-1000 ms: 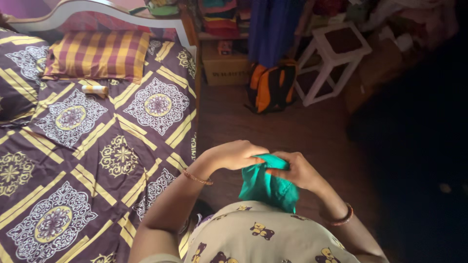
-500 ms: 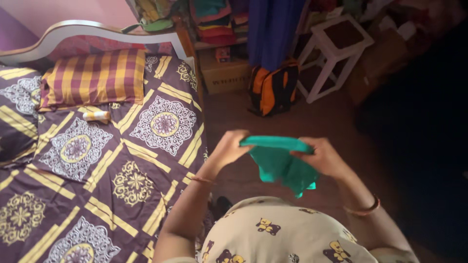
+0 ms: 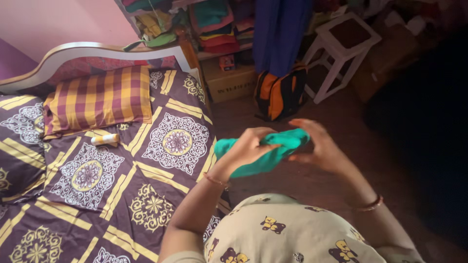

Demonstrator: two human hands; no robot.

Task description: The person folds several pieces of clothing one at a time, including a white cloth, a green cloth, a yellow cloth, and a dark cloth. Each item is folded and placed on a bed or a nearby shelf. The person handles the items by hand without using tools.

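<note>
green cloth point(image 3: 263, 153) bunched in closed left hand point(image 3: 248, 146), right hand point(image 3: 319, 146) fingers seemingly pinching it, brown cardboard box point(image 3: 229, 83) beyond

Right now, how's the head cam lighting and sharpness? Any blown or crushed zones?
Head view: right side falls into near-black shadow; pink wall top left is brightest, not clipped; left hand, right hand and green cloth slightly motion-soft; patterned bedspread evenly lit, fairly sharp.

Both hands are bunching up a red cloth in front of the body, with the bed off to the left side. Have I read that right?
Not quite. The cloth is green, not red, as the head view shows. The rest holds: the left hand and right hand both grip it, bunched, in front of the body, and the bed lies to the left.
</note>
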